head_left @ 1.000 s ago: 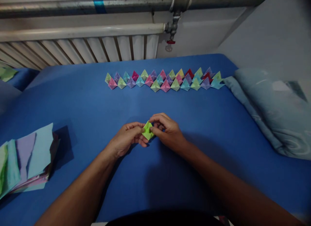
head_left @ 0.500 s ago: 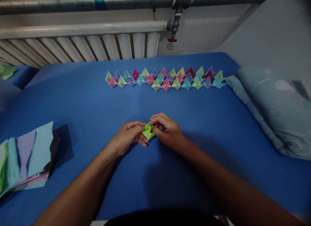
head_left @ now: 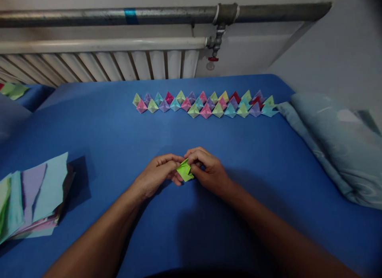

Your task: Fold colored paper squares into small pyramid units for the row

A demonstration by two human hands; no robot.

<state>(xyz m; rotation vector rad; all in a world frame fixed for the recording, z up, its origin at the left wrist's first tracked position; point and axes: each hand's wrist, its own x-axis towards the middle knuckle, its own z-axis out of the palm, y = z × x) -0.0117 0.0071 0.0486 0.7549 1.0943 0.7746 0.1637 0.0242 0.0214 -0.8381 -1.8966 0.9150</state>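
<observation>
Between my two hands is a small bright green folded paper piece, held just above the blue surface. My left hand pinches its left side, thumb on top and fingers beneath. Thumb and bent fingers of my right hand grip its right side, covering part of the folds. Beyond the hands stand rows of folded paper pieces in pink, green, blue, purple, yellow and red, set close together with pointed tops.
At the left lies a stack of coloured paper sheets. A rolled grey-blue blanket is at the right, touching the row's end. Behind stand a white radiator, a metal pipe and a valve with a red handle.
The whole view has shifted, so everything sits lower in the picture. The green paper has turned slightly in my fingers, and both hands still hold it.
</observation>
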